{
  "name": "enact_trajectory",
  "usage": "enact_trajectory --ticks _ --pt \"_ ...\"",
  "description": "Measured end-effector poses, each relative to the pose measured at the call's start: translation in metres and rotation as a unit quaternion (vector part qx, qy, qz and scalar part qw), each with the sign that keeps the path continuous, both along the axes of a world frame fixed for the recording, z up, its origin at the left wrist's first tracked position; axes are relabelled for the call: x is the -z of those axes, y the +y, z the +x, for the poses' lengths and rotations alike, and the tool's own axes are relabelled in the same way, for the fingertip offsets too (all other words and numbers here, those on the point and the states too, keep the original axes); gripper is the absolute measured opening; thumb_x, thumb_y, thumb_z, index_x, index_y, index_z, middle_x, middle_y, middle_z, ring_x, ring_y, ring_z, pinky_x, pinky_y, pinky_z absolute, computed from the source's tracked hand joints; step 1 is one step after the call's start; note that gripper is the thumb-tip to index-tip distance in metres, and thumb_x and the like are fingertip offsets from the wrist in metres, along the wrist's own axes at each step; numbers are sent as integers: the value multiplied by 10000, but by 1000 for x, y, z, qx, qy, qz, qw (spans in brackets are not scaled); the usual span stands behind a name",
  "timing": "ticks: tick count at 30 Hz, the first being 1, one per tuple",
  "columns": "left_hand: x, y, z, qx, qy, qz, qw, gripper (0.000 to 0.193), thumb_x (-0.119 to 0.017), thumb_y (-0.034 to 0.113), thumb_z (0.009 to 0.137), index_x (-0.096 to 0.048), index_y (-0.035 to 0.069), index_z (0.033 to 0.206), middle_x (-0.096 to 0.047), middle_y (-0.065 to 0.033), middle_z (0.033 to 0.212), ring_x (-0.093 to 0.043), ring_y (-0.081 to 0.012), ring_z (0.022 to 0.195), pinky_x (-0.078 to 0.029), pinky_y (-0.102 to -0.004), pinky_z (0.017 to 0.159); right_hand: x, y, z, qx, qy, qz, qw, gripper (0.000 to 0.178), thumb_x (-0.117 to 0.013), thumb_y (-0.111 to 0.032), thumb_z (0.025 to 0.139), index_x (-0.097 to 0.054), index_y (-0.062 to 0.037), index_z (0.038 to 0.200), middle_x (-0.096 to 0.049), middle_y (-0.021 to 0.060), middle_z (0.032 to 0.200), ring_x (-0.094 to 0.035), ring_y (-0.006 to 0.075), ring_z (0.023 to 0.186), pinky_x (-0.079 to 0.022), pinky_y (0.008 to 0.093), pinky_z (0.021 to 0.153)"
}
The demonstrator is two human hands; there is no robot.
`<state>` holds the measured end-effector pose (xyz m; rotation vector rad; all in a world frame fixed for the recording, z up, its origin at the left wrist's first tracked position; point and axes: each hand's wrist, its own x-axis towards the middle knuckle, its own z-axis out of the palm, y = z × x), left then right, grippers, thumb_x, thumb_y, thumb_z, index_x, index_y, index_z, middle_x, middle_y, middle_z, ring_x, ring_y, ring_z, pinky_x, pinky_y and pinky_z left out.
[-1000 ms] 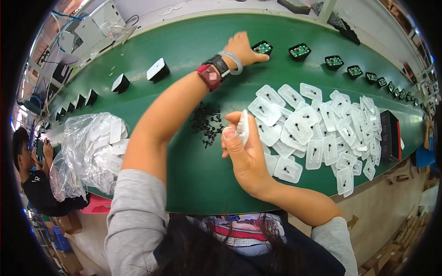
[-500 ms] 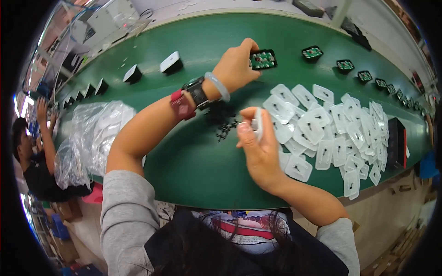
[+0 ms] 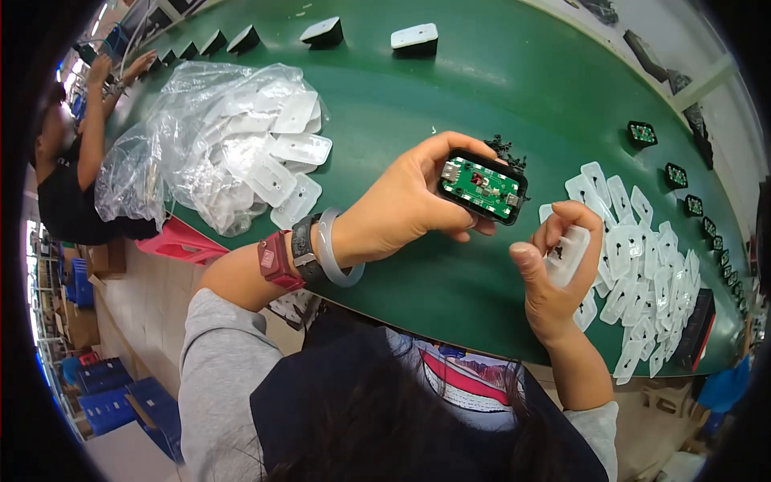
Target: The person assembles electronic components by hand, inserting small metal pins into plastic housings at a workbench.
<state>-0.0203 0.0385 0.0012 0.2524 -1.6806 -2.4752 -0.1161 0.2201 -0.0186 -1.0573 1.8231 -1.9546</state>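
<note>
My left hand (image 3: 405, 201) grips a black plastic case with a green circuit board (image 3: 482, 186) facing up inside it. To its right, my right hand (image 3: 554, 269) is closed round a translucent white plastic cover (image 3: 569, 255), its fingers curled over the edge. The cover and the case are apart. Small black parts (image 3: 506, 153) lie in a cluster just beyond the case, partly hidden by it. Beside my right hand spreads a heap of white covers (image 3: 634, 273), many with a small black piece at the middle.
A clear plastic bag (image 3: 193, 136) spilling more white covers lies at the left. Along the far edge stand black cases with white covers (image 3: 414, 38). Several black cases with open boards (image 3: 642, 134) line the right side, near a black-and-red box (image 3: 695, 329). Another person (image 3: 68, 177) works at far left.
My left hand has drawn the black case from the far side of the table toward me, near my right hand. The head view has turned, shifting the table and the bag.
</note>
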Motion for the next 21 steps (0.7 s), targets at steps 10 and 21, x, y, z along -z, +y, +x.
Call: enact_trajectory --ticks 10,21 --pt "12 -3 8 62 -33 188 980 623 -584 -97 752 -378 16 1329 -510 -175 1279 -596 -260 1056 -537 -311 865 -4 -6 -5 20 202 162 966 569 -838 -142 675 -542 -22 1146 -483 39 860 -443 139 708 -394 244 608" --pt "15 19 4 107 -16 12 994 552 -579 16 868 -338 -17 1364 -478 -165 1270 -542 -202 1070 -489 -311 902 -2 -10 -5 37 382 181 905 613 -795 -92 677 -546 -26 1234 -524 83 883 -495 188 738 -437 296 611"
